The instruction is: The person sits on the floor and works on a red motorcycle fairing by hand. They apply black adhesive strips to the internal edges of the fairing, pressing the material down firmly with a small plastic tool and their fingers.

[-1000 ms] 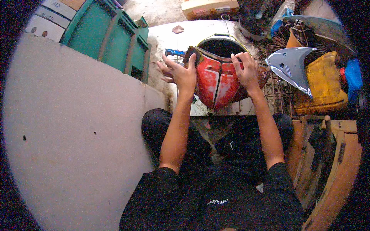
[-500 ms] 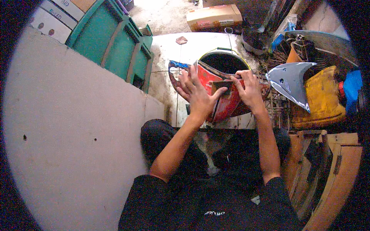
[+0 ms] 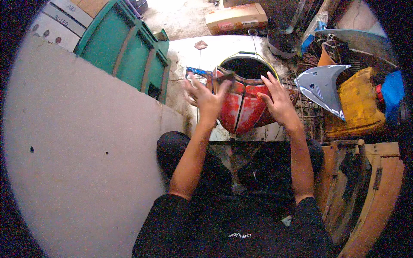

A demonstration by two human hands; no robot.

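Note:
A curved red panel (image 3: 253, 103) with scuffed, pale patches and a dark seam down its middle stands in front of me, against a dark round bucket (image 3: 245, 65) with a yellow-green rim. My left hand (image 3: 205, 99) is over the panel's left side, fingers spread and blurred by motion. By its thumb is a dark flat piece (image 3: 225, 78); whether the thumb holds it I cannot tell. My right hand (image 3: 279, 103) rests at the panel's right side, fingers stretched out, with nothing visible in it. Blue shows on the panel's left arm (image 3: 197, 71), partly behind my left fingers.
At the right lie a grey pointed panel (image 3: 322, 88), a yellow jerrycan (image 3: 360, 103) and a wire rack (image 3: 310, 118). A cardboard box (image 3: 236, 19) sits beyond the white tiled surface (image 3: 185, 50). A pale wall (image 3: 86, 142) and green cabinet (image 3: 107, 41) bound the left.
My left hand has moved left and slightly up, off the panel's middle, and the dark flat piece has shifted with it. My right hand's fingers have straightened, exposing more of the seam.

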